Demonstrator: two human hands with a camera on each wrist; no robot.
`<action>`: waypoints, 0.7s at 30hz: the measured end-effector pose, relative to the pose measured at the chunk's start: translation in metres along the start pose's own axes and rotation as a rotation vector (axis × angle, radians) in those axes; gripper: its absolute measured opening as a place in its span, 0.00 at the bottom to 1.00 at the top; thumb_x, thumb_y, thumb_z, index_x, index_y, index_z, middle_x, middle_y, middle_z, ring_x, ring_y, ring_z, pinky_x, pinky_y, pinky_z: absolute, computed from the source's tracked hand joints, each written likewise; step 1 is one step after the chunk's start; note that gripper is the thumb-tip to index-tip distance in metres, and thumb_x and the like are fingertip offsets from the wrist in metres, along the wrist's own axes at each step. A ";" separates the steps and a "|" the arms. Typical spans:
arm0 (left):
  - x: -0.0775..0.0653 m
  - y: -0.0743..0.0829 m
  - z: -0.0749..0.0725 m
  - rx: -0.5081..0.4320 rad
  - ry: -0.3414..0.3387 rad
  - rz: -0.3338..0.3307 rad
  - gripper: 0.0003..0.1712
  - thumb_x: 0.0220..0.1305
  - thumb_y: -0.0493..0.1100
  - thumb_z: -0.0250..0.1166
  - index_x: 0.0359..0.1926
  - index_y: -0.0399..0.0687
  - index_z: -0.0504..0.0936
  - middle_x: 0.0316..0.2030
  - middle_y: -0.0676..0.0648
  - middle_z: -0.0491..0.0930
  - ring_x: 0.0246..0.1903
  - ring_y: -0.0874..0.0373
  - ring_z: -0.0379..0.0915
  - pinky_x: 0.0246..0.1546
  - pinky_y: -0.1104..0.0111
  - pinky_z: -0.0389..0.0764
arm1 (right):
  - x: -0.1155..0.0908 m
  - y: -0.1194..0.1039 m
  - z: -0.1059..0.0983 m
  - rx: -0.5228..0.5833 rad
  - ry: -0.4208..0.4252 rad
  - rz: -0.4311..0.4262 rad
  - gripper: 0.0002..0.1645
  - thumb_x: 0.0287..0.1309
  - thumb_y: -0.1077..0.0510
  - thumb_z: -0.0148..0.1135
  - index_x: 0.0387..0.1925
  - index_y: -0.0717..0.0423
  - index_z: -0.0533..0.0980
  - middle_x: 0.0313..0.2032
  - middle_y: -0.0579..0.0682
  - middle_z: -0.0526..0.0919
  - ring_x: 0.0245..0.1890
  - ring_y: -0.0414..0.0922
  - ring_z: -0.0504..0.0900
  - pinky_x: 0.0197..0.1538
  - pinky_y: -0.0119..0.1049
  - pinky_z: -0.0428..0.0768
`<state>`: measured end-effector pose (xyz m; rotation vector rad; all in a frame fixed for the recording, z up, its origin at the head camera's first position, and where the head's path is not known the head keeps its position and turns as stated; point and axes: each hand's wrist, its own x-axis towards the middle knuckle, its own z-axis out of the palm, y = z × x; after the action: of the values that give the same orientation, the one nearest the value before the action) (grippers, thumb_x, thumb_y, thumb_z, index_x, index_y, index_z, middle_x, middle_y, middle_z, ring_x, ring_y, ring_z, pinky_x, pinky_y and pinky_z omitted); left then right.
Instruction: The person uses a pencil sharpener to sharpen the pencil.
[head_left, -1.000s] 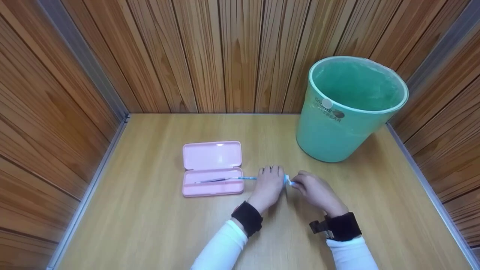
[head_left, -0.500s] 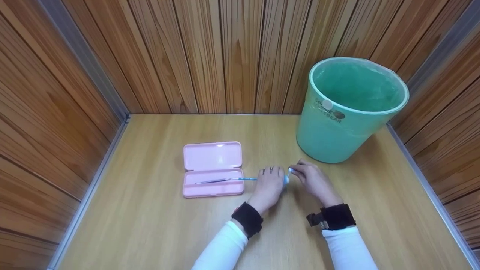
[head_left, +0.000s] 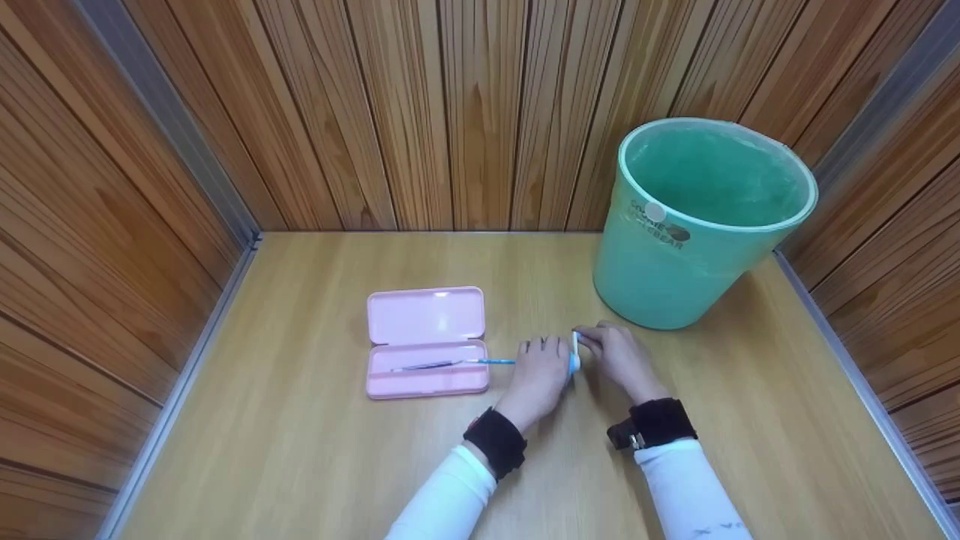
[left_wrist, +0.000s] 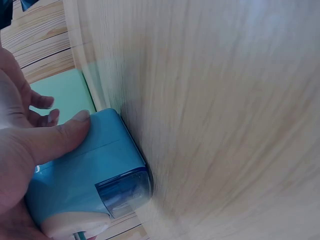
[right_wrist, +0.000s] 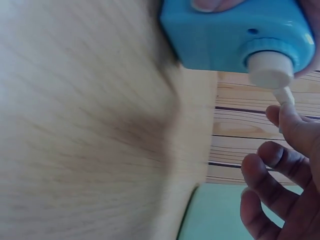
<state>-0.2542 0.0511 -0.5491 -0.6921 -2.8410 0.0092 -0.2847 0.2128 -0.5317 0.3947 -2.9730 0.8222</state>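
My left hand (head_left: 535, 376) holds a blue crank pencil sharpener (left_wrist: 95, 155) on the table, with the thumb across its blue body. A clear dark-blue shavings drawer (left_wrist: 127, 192) shows in the left wrist view. In the right wrist view, a white crank (right_wrist: 270, 70) sticks out of the sharpener's end. My right hand (head_left: 616, 358) pinches the crank's small handle between thumb and forefinger, its other fingers loosely bent. A blue-patterned pencil (head_left: 491, 361) runs leftward from under my left hand, over the edge of the pink pencil case (head_left: 427, 386).
The pencil case lies open, its lid (head_left: 426, 315) folded back; a thin dark pencil-like stick (head_left: 427, 366) shows inside. A green lined bin (head_left: 660, 277) stands at the back right. Wood-panelled walls (head_left: 480, 112) enclose the table (head_left: 315, 450) at the back and sides.
My right hand has swung up and to the left, bringing the crank from pointing right to pointing away from me. My left hand and the sharpener have stayed in place.
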 end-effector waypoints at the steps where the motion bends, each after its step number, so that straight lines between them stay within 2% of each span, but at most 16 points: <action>1: 0.000 0.000 0.000 -0.003 0.005 -0.001 0.21 0.66 0.46 0.61 0.57 0.43 0.74 0.47 0.45 0.77 0.46 0.50 0.74 0.46 0.58 0.74 | 0.001 0.000 0.001 -0.008 -0.009 0.010 0.15 0.66 0.60 0.60 0.51 0.58 0.83 0.30 0.49 0.78 0.29 0.45 0.75 0.32 0.41 0.75; 6: 0.000 -0.001 -0.001 -0.023 -0.008 -0.003 0.22 0.67 0.46 0.62 0.59 0.43 0.73 0.49 0.46 0.77 0.48 0.50 0.73 0.47 0.59 0.74 | 0.005 0.001 0.009 -0.037 -0.067 0.093 0.15 0.66 0.58 0.61 0.51 0.56 0.83 0.38 0.54 0.84 0.39 0.51 0.82 0.42 0.48 0.79; 11: -0.001 -0.001 -0.002 0.002 0.042 0.007 0.21 0.64 0.46 0.63 0.55 0.43 0.75 0.46 0.46 0.78 0.44 0.51 0.74 0.43 0.60 0.75 | 0.004 0.005 0.017 -0.067 -0.108 0.138 0.15 0.66 0.58 0.61 0.51 0.54 0.83 0.47 0.56 0.85 0.50 0.56 0.81 0.52 0.53 0.76; 15: -0.001 -0.001 -0.003 -0.001 0.019 0.005 0.22 0.64 0.46 0.64 0.55 0.42 0.74 0.46 0.46 0.77 0.44 0.50 0.74 0.45 0.59 0.75 | 0.002 0.006 0.019 -0.100 -0.130 0.137 0.15 0.65 0.58 0.62 0.51 0.51 0.83 0.49 0.55 0.84 0.52 0.57 0.80 0.53 0.54 0.76; 21: 0.000 0.000 -0.003 -0.014 -0.029 -0.002 0.22 0.66 0.46 0.61 0.58 0.42 0.74 0.48 0.45 0.77 0.46 0.49 0.74 0.46 0.59 0.75 | -0.001 0.007 0.020 -0.092 -0.183 0.151 0.15 0.63 0.60 0.63 0.51 0.53 0.83 0.49 0.56 0.84 0.52 0.58 0.80 0.54 0.55 0.75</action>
<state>-0.2537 0.0507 -0.5466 -0.6981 -2.8720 -0.0011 -0.2851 0.2083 -0.5527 0.2570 -3.2295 0.6917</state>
